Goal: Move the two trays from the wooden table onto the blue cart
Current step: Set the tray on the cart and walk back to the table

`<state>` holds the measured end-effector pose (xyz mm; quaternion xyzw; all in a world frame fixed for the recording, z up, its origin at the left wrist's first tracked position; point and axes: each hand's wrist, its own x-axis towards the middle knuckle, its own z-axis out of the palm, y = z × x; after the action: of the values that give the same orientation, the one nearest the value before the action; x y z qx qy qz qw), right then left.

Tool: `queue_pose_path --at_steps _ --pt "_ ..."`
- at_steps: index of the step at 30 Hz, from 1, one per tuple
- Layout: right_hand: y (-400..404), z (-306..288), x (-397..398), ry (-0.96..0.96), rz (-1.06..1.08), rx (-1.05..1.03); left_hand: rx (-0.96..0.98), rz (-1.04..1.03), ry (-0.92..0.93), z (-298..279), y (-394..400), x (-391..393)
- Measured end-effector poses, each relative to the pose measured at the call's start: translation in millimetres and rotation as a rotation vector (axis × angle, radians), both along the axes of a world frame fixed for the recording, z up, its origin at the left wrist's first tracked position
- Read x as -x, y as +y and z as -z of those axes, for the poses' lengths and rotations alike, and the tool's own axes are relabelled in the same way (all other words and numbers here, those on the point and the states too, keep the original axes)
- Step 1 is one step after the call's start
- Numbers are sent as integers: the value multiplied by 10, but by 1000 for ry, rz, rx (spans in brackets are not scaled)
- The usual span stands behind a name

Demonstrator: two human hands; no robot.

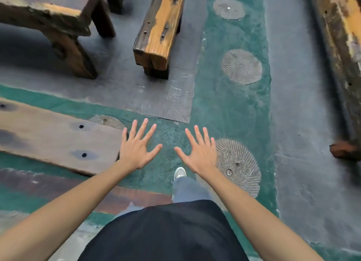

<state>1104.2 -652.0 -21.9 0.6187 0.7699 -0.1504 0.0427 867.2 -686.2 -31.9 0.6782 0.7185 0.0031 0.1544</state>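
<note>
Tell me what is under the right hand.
Under the right hand: green floor and the edge of a round ribbed disc. The hand covers part of that disc.

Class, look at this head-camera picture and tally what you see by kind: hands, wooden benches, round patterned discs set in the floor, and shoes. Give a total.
Hands: 2, the left hand and the right hand, both spread open and empty
Wooden benches: 3
Round floor discs: 4
Shoes: 1
Total: 10

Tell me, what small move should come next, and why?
Probably look up and walk on to find the trays: both hands, left and right, are spread open and empty above the green floor, and neither tray nor blue cart is in view.
</note>
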Motion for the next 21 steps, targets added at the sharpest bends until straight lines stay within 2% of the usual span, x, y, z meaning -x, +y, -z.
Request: queue_pose_path --at_steps 3,11,21 --pt "503 -77 59 14 -134 -26 -29 -82 10 -81 318 -23" --pt "1644 -104 612 32 -359 35 74 -410 6 -101 684 324" --pt "3021 119 2301 11 -664 70 141 -767 -30 143 1364 1548"
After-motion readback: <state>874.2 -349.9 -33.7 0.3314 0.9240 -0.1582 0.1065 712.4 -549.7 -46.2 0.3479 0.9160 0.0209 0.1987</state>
